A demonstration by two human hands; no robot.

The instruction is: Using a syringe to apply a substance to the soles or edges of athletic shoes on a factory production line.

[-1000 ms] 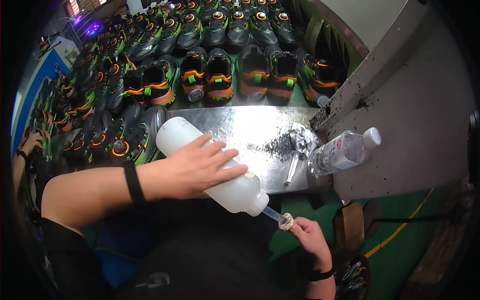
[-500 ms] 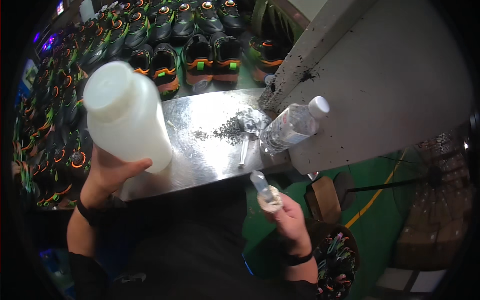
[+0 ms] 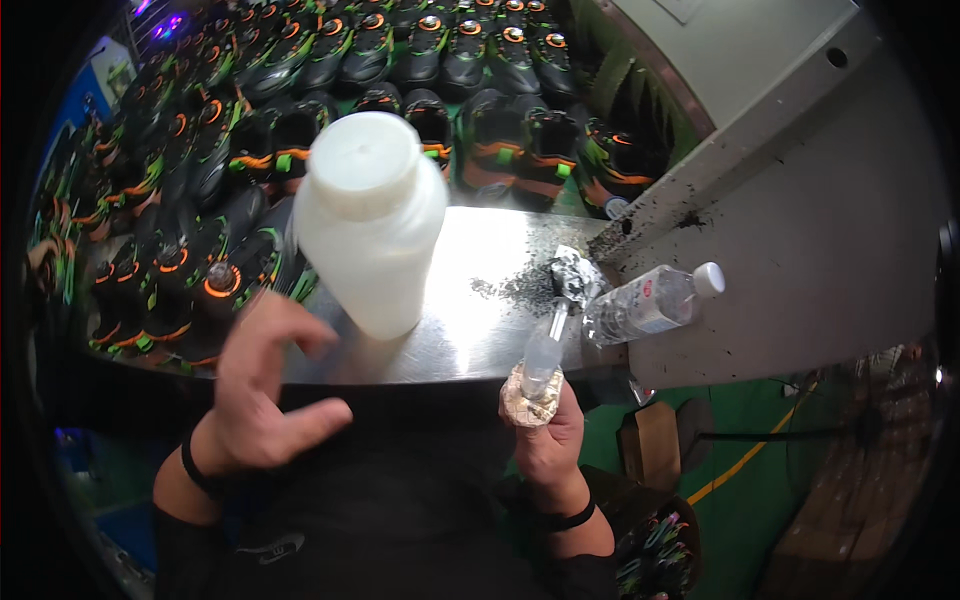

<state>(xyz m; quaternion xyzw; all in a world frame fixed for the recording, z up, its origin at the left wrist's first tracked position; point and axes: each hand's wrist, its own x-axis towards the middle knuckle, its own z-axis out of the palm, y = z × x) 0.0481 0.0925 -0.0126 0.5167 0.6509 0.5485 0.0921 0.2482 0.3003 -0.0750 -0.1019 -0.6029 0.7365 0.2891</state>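
White opaque bottle [image 3: 369, 215]; black shoes [image 3: 300, 120], orange-green trim; silver bench [image 3: 470, 330]; green floor [image 3: 740, 490].

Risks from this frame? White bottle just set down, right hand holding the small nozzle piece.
1. The white plastic bottle stands near the steel table's front edge; the open left hand beside it might knock it off.
2. The clear water bottle lies on its side and may roll.
3. The right hand pinches the nozzle piece lightly; it might slip.
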